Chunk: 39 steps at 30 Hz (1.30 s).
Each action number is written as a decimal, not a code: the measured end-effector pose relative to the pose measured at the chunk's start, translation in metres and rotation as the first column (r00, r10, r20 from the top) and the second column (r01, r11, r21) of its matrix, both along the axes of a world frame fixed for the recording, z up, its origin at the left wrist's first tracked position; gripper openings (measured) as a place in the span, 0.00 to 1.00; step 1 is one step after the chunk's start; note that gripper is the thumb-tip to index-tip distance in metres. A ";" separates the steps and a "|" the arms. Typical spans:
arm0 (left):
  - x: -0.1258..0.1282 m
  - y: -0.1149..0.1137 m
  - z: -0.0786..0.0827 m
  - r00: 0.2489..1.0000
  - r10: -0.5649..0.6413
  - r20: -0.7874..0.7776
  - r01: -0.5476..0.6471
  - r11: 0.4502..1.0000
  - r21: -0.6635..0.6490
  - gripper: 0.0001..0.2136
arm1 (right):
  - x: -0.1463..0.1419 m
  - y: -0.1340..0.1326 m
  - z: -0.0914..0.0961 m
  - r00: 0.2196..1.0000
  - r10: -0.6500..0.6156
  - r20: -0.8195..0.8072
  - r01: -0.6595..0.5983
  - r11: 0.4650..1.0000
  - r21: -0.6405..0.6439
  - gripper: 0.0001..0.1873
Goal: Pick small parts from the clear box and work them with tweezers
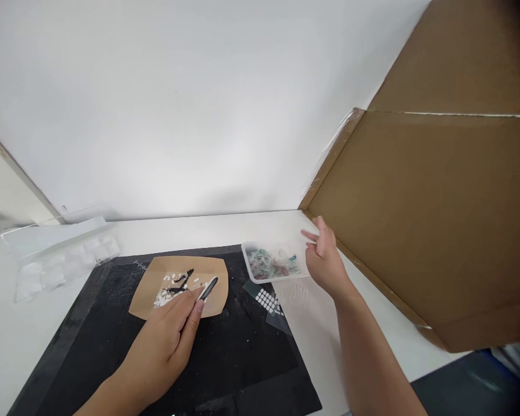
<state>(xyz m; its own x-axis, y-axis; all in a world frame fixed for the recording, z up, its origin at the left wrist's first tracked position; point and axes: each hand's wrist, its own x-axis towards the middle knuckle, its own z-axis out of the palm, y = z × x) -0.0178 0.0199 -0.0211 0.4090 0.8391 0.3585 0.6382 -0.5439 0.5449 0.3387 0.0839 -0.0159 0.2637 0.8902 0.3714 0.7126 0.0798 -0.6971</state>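
My left hand (164, 341) rests on a black mat (225, 370) and grips black tweezers (208, 288), their tip over a brown paper tray (216, 271) strewn with small white bits and black scraps. My right hand (325, 260) hovers with fingers spread at the right edge of a small white plastic tray (245, 254) filled with greenish and pinkish small parts; whether it touches the tray cannot be told. A clear sheet with rows of white dots (266, 300) lies just in front of that tray.
A large brown cardboard panel (429, 219) stands along the right side of the white table (8, 341). A clear plastic blister tray (60, 254) lies at the far left. A white wall rises behind.
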 end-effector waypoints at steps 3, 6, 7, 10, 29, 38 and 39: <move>0.000 0.001 0.001 1.000 -0.002 -0.008 0.002 1.000 -0.007 0.16 | -0.011 -0.005 0.004 0.996 0.019 0.087 -0.021 0.999 0.026 0.45; 0.000 0.001 0.001 1.000 -0.008 -0.006 0.008 1.000 -0.013 0.16 | -0.014 -0.006 0.001 0.987 0.049 0.151 -0.033 0.994 -0.107 0.44; 0.000 0.001 0.001 1.000 -0.011 -0.005 0.011 1.000 -0.014 0.16 | -0.013 -0.005 -0.001 0.985 0.071 0.155 -0.046 0.986 -0.157 0.44; 0.000 0.000 0.001 1.000 -0.015 -0.006 0.015 0.999 -0.033 0.16 | -0.010 -0.004 -0.007 0.985 0.111 0.133 -0.076 0.968 -0.239 0.43; -0.002 0.001 0.005 0.999 -0.034 0.007 0.034 0.999 0.016 0.15 | 0.010 0.005 -0.011 1.000 0.011 -0.017 -0.017 0.936 -0.351 0.46; -0.002 0.003 0.007 0.999 -0.015 0.031 0.015 1.000 -0.007 0.15 | 0.024 0.007 0.008 0.957 0.287 0.044 -0.241 0.871 -0.429 0.33; -0.001 0.003 0.007 0.999 -0.012 0.033 0.012 1.000 -0.009 0.16 | 0.028 0.007 0.013 0.947 0.315 0.057 -0.258 0.856 -0.449 0.32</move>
